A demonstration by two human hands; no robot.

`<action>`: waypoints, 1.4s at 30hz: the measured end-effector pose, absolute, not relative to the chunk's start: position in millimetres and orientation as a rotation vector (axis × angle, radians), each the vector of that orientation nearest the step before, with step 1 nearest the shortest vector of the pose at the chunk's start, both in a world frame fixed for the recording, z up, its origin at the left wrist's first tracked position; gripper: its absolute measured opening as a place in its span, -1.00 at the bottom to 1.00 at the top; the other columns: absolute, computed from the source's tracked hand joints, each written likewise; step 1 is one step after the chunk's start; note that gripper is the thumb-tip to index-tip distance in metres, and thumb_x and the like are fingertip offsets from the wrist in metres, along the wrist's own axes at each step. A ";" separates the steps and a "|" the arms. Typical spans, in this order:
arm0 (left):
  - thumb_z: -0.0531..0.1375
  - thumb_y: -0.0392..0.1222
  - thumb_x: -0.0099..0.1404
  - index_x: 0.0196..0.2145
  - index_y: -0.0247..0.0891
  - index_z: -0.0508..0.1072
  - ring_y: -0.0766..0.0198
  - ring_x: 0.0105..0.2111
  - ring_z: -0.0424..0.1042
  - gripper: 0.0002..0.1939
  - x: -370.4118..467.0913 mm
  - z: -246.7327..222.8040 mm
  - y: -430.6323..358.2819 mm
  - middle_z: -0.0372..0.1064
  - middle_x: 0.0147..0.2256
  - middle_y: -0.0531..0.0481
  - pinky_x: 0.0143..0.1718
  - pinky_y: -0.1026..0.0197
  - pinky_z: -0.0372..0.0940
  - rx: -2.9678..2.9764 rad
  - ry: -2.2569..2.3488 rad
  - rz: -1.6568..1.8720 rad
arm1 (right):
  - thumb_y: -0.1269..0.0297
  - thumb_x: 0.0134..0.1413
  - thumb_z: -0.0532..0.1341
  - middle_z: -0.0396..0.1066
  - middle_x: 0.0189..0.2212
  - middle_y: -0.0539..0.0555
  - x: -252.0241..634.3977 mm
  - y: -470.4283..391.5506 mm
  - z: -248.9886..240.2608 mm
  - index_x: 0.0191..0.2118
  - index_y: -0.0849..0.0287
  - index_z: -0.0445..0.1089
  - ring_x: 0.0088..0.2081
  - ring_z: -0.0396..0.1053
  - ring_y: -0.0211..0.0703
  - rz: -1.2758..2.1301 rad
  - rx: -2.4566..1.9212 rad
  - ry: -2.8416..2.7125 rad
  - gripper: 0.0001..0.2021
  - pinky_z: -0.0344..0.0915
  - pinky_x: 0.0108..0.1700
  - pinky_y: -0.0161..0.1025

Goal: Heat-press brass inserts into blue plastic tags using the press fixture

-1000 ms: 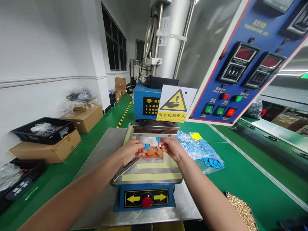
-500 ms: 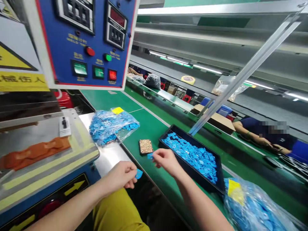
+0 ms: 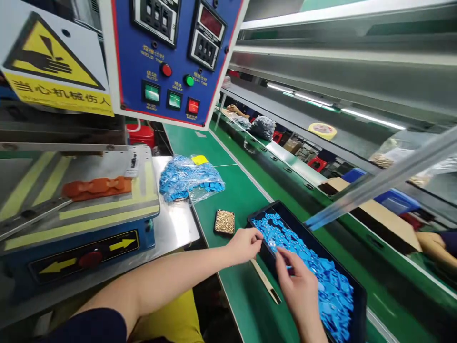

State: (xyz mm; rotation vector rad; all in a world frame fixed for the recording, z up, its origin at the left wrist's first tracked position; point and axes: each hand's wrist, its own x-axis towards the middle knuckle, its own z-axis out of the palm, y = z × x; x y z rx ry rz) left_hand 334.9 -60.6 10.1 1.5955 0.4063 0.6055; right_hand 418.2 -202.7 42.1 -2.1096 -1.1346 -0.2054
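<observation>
Left hand (image 3: 246,245): has been brought, since the earlier frame, to the near rim of the black tray (image 3: 361,305); its fingers are bent, but whether a piece is clamped cannot be told.
Right hand (image 3: 299,283): has been shifted too, and is held at the tray's near side, close to the left; its grip cannot be made out either.
Blue pieces (image 3: 333,281): are heaped in the tray, which is set on the green table (image 3: 246,305).
Small box (image 3: 223,234): is filled with brass-coloured parts (image 3: 224,221).
</observation>
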 end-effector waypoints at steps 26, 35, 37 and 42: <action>0.01 -0.20 0.29 -0.29 -0.22 0.40 0.34 -0.57 0.29 -0.82 122.4 -107.4 -57.4 0.29 -0.59 0.08 -0.50 0.33 0.16 1.838 0.853 0.618 | -0.14 0.10 0.04 0.21 0.13 0.26 396.7 -25.7 -15.7 0.22 0.05 0.14 0.11 0.13 0.16 -0.156 -2.089 -2.192 -0.38 0.16 -0.04 0.06; 0.02 -0.23 0.28 -0.33 -0.22 0.41 0.35 -0.58 0.31 -0.82 100.1 -122.9 -69.1 0.31 -0.60 0.08 -0.49 0.34 0.16 1.871 0.887 0.650 | 0.00 0.09 0.07 0.23 0.09 0.25 362.8 -4.0 -14.4 0.16 0.08 0.21 0.08 0.14 0.13 -0.169 -2.002 -2.249 -0.47 0.13 -0.05 0.01; 0.01 -0.23 0.28 -0.32 -0.22 0.41 0.34 -0.58 0.31 -0.82 95.3 -123.3 -68.7 0.31 -0.60 0.08 -0.50 0.34 0.16 1.878 0.906 0.658 | 0.00 0.06 0.10 0.21 0.11 0.26 342.7 7.6 -13.4 0.16 0.09 0.21 0.08 0.12 0.16 -0.150 -1.926 -2.334 -0.45 0.10 -0.02 0.02; -0.01 -0.20 0.30 -0.32 -0.21 0.39 0.33 -0.58 0.31 -0.81 77.9 -128.3 -66.8 0.30 -0.59 0.08 -0.52 0.35 0.17 1.874 0.966 0.686 | -0.06 0.02 0.12 0.20 0.12 0.27 295.5 37.8 -13.5 0.18 0.15 0.19 0.09 0.09 0.17 -0.085 -1.708 -2.531 -0.37 0.05 0.00 0.03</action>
